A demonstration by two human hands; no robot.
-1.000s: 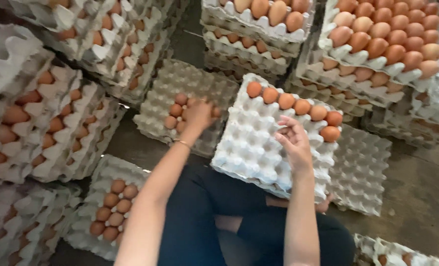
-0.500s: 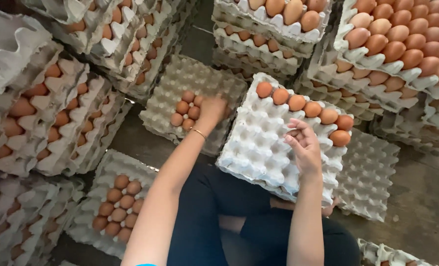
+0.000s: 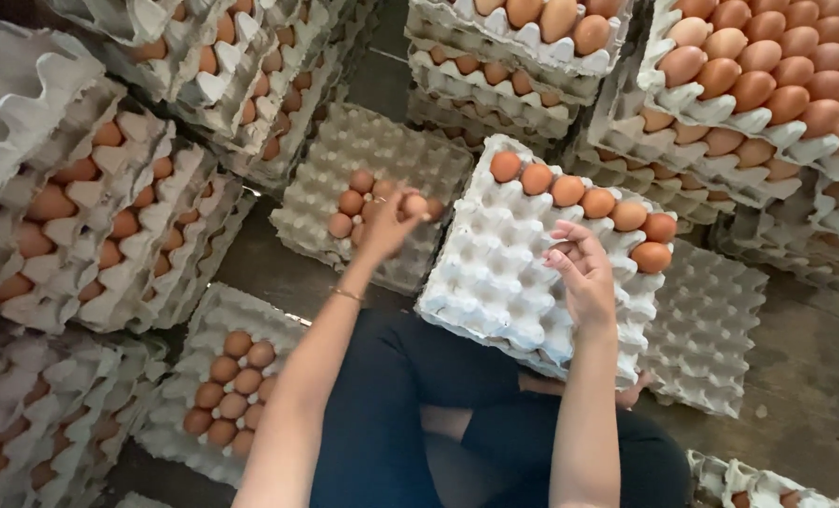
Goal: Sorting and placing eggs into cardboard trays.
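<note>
- Two bare hands work over egg trays: the left hand (image 3: pixel 386 224) is closed round a brown egg (image 3: pixel 415 203), its fingers curled about the shell, held just above a grey pulp tray (image 3: pixel 318 212) on the floor.
- That grey tray carries a small cluster of brown eggs (image 3: pixel 351 202) near its middle, just beside the held egg.
- The right hand (image 3: pixel 584 273) hovers half open over a white egg tray (image 3: pixel 495 282), fingers loosely bent and holding nothing that can be seen.
- A row of seven brown eggs (image 3: pixel 584 199) fills the white tray's far edge; its other cups are bare.
- The white tray rests tilted over the person's dark-trousered lap (image 3: pixel 410 395).
- Stacks of filled trays (image 3: pixel 758 85) stand all around, and a part-filled tray (image 3: pixel 236 386) lies near the left elbow.
</note>
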